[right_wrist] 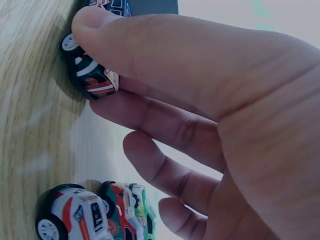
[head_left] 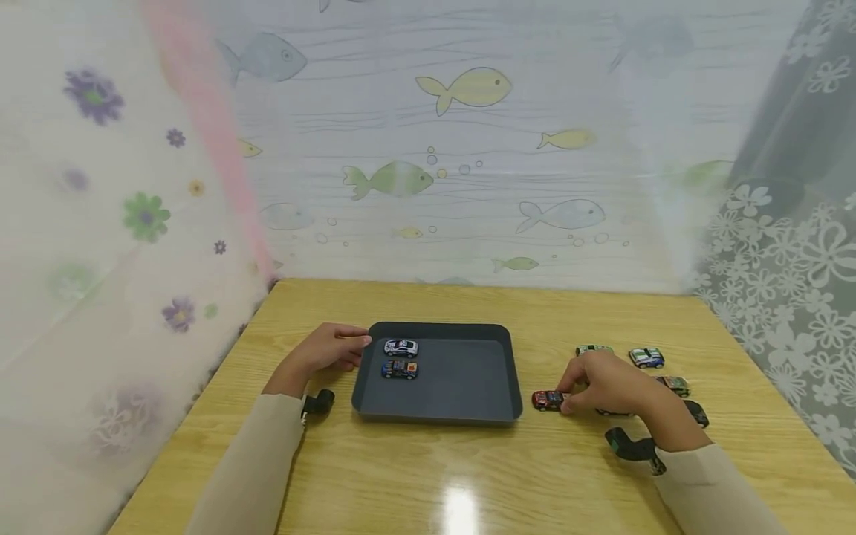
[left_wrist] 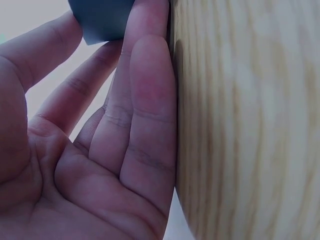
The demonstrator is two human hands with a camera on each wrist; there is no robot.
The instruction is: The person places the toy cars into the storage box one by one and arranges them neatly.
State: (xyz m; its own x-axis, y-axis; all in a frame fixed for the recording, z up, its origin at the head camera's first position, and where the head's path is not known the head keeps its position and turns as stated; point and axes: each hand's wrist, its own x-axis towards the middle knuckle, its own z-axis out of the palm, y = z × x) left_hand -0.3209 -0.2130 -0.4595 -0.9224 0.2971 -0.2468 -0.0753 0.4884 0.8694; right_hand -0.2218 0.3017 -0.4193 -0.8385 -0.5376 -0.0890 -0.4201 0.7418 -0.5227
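Note:
A dark grey rectangular tray (head_left: 461,375) lies on the table. My left hand (head_left: 328,348) holds its left rim by thumb and fingers. In the left wrist view the tray's corner (left_wrist: 102,20) shows between thumb and fingers, and the lower fingers rest along the tabletop. Inside the tray, at the left, a white toy car (head_left: 401,348) sits behind a blue-and-orange one (head_left: 399,369). Right of the tray, my right hand (head_left: 605,383) pinches a red and black toy car (head_left: 547,400) at the table; its thumb covers part of the car (right_wrist: 92,80).
Several toy cars stand around my right hand: a green one (head_left: 594,349), a white-and-blue one (head_left: 646,357), a green-and-orange one (head_left: 674,385) and a black one (head_left: 697,413). A white-and-red car (right_wrist: 80,215) shows below the fingers. Printed curtains (head_left: 468,171) hang behind the table.

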